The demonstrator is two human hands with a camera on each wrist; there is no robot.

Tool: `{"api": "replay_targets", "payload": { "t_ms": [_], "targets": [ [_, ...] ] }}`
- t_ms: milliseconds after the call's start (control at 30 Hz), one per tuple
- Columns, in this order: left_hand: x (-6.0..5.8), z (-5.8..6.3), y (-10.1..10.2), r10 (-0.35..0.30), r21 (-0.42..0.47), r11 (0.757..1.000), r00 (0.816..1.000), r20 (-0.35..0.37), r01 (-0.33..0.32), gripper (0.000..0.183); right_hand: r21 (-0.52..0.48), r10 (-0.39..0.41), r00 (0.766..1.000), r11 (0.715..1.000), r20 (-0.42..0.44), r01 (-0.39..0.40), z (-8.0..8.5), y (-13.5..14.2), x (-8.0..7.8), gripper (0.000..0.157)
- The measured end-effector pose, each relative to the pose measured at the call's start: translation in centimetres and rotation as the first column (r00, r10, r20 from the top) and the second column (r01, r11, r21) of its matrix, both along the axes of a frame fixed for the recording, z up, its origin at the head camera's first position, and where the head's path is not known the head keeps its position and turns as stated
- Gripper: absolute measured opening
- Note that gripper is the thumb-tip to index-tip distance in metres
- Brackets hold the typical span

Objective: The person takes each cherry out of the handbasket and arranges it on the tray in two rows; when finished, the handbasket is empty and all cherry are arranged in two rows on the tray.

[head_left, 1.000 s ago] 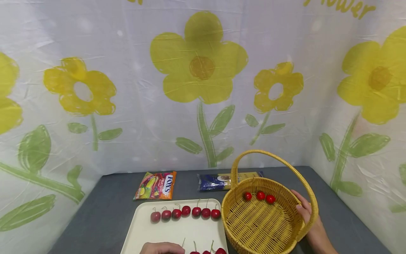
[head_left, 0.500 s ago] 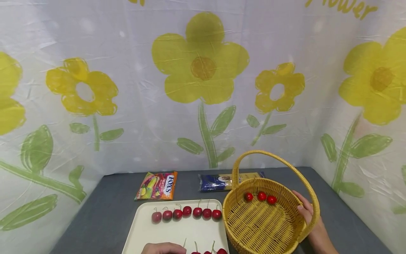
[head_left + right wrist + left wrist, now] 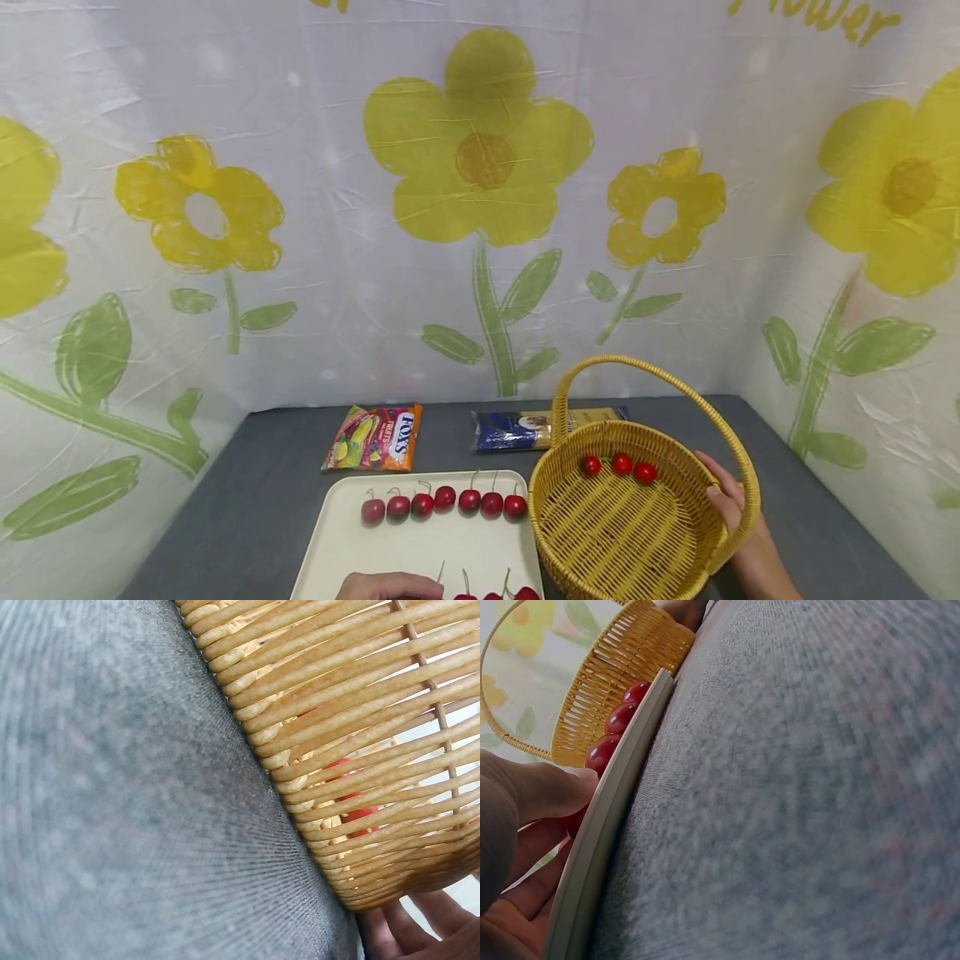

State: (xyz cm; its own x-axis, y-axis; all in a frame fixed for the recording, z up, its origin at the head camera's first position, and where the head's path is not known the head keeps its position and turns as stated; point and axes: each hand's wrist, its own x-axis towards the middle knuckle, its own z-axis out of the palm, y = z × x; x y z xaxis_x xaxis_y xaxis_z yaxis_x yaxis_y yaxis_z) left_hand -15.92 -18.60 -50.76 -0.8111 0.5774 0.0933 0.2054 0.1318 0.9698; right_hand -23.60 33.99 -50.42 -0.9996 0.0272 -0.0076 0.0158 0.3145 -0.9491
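My left hand [image 3: 388, 586] is low over the front of a cream tray [image 3: 412, 543]. In the left wrist view its thumb and fingers pinch a dark red cherry [image 3: 574, 822], mostly hidden behind the thumb, just inside the tray rim. Three more cherries [image 3: 621, 718] continue that front row to the right. A back row of several stemmed cherries [image 3: 422, 505] lies along the far side. My right hand [image 3: 742, 521] grips the right side of a yellow wicker basket [image 3: 615, 542], thumb at the rim, fingers around the outside. Three small red fruits [image 3: 622, 464] sit inside by the far wall.
Behind the tray lies a FOX'S fruit candy bag [image 3: 375, 437]. A blue and gold packet [image 3: 510, 431] is partly hidden behind the basket. The basket's tall handle [image 3: 675, 385] arches over its opening. A flower-printed curtain [image 3: 337, 333] encloses the grey table [image 3: 217, 508].
The head view has shifted slightly, so everything sits a little further right in it. Both hands, the basket and the fruit keep the same places.
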Motion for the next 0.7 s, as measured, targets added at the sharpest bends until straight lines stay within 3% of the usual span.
{"api": "replay_targets", "payload": {
  "t_ms": [433, 700],
  "targets": [
    [-0.1, -0.13, 0.27, 0.022, -0.035, 0.999, 1.0, 0.013, -0.021, 0.03, -0.047, 0.001, 1.0, 0.999, 0.003, -0.001, 0.1, -0.16, -0.05, 0.064],
    [-0.04, 0.01, 0.34, 0.034, -0.046, 0.998, 0.998, 0.043, -0.032, 0.031, 0.012, 0.006, 0.999, 1.0, -0.037, -0.005, -0.01, -0.02, 0.29, 0.064]
  ]
}}
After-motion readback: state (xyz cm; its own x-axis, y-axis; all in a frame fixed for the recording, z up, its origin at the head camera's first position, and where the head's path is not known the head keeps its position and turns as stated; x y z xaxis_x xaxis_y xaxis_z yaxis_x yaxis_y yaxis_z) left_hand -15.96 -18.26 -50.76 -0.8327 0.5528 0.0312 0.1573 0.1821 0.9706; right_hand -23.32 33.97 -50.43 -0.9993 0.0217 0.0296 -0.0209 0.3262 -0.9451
